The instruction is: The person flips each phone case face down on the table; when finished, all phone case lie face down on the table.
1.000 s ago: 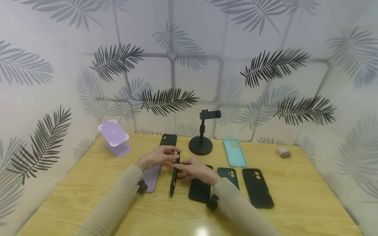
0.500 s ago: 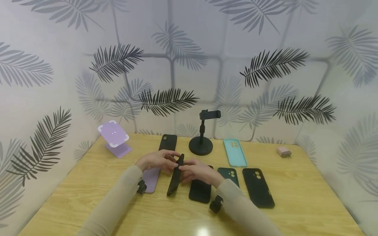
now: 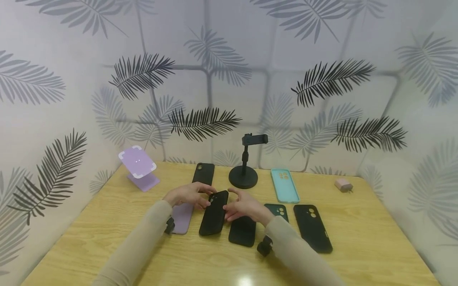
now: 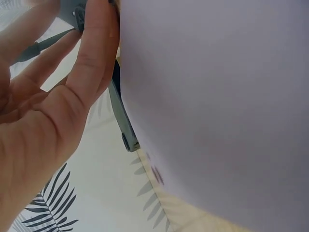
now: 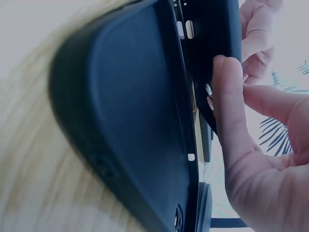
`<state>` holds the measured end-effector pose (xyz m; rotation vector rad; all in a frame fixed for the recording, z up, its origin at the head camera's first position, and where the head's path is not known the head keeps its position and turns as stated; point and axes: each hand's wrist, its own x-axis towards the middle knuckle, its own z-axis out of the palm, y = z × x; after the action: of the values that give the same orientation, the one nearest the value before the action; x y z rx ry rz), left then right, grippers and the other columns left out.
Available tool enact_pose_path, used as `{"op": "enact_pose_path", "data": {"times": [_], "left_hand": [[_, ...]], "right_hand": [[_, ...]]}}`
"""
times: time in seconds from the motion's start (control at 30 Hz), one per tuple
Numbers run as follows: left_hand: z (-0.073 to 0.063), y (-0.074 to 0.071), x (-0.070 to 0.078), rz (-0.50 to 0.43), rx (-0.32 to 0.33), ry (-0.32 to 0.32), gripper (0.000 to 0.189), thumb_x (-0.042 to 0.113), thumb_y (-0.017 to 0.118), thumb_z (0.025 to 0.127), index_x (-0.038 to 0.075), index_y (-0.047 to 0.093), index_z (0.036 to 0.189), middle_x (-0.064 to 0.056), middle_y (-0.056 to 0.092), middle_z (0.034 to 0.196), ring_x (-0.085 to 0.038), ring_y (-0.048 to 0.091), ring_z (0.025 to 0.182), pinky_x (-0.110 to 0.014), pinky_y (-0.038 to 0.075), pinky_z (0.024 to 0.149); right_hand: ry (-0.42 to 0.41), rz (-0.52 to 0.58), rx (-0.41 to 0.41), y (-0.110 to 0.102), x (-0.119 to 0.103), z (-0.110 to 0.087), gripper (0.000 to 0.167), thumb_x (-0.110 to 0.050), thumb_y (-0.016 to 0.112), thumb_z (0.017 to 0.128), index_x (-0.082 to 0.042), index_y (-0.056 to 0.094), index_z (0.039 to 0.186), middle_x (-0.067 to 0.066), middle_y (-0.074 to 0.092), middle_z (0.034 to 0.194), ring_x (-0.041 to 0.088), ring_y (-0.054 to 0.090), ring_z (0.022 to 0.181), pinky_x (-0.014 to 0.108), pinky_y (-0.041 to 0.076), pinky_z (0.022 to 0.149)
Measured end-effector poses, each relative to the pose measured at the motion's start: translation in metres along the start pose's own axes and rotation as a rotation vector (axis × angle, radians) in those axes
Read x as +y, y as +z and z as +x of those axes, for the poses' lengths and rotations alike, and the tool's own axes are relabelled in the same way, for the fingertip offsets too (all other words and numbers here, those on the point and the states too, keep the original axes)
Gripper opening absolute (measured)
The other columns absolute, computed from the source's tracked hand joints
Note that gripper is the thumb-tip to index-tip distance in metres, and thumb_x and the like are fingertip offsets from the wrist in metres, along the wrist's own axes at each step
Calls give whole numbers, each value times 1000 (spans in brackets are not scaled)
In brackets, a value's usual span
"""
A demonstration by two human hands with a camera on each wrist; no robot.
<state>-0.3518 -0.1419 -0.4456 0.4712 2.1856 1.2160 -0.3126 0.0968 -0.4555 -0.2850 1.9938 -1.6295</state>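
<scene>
A black phone case (image 3: pixel 214 214) is held tilted above the table in the head view, its camera cutouts at the upper left. My left hand (image 3: pixel 191 194) pinches its upper left edge, with the thumb on the near face. On the opposite edge, my right hand (image 3: pixel 247 207) pinches it; the right wrist view shows a finger lying along the black case (image 5: pixel 212 34). Beneath my right hand lies another black case (image 3: pixel 242 232). A lilac case (image 3: pixel 182 219) lies under my left wrist and a black one (image 3: pixel 204 173) behind it. Much of the left wrist view is a blurred lilac surface (image 4: pixel 212 96).
A black phone stand (image 3: pixel 243 176) stands at the back, and a purple folding stand (image 3: pixel 137 163) at the left. To the right lie a turquoise case (image 3: pixel 285 188), a dark green case (image 3: pixel 278 210), a black case (image 3: pixel 312 228) and a pink charger (image 3: pixel 343 184).
The held black case has turned from edge-on to showing its broad face and has dipped slightly. My right hand has shifted a little to the right, its index finger now lifted off.
</scene>
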Motion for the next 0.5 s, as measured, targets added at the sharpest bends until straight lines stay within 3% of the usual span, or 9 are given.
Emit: {"op": "enact_pose_path", "data": {"times": [0.17, 0.5], "left_hand": [[-2, -3, 1, 13, 14, -28, 53, -1, 66, 89, 4, 52, 140, -22, 46, 143, -21, 68, 91, -36, 60, 78], [-6, -5, 1, 54, 17, -15, 54, -5, 66, 86, 2, 54, 138, -21, 46, 145, -20, 68, 89, -35, 60, 78]], "right_hand": [[-17, -84, 18, 3, 0, -1, 74, 0, 64, 92, 0, 23, 153, 20, 71, 89, 19, 70, 66, 36, 61, 65], [11, -140, 28, 1, 1, 4, 69, 1, 65, 91, 1, 30, 151, 20, 73, 91, 19, 71, 66, 32, 60, 60]]}}
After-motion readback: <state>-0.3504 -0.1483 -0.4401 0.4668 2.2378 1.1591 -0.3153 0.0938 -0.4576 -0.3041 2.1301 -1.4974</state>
